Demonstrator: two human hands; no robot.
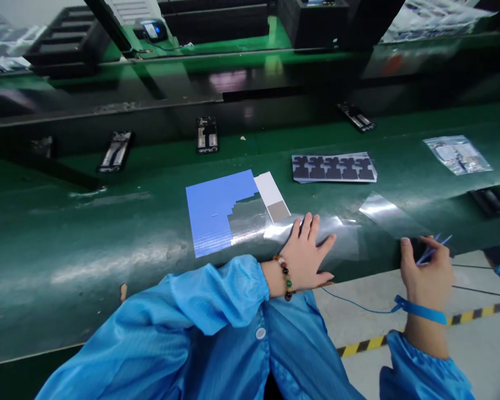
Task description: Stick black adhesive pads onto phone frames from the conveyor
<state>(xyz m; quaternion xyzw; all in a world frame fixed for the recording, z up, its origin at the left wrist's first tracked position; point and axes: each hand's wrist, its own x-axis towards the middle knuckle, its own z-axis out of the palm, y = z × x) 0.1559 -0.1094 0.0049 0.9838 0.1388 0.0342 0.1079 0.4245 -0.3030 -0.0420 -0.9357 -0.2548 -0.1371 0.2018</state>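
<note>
My left hand (pixel 306 253) lies flat with fingers spread, pressing on a clear plastic film (pixel 337 236) at the front of the green bench. Beside its fingertips is a blue sheet (pixel 216 211) with a stepped, cut-away edge; a clear part shows where the blue stops. A white and grey card (pixel 270 191) touches that sheet's right side. My right hand (pixel 429 272) is at the bench's front edge, thumb and fingers closed around thin purple strips (pixel 429 253), partly hidden by the fingers. Another clear film (pixel 387 211) lies just beyond it.
A stack of black die-cut stickers (pixel 334 168) lies farther back. Phone frames (pixel 207 134) are spread along the bench's rear. A clear zip bag (pixel 458 154) lies at right. A blue wrist strap (pixel 420 311) with a cord circles my right wrist. Black trays (pixel 66 39) stand on the back shelf.
</note>
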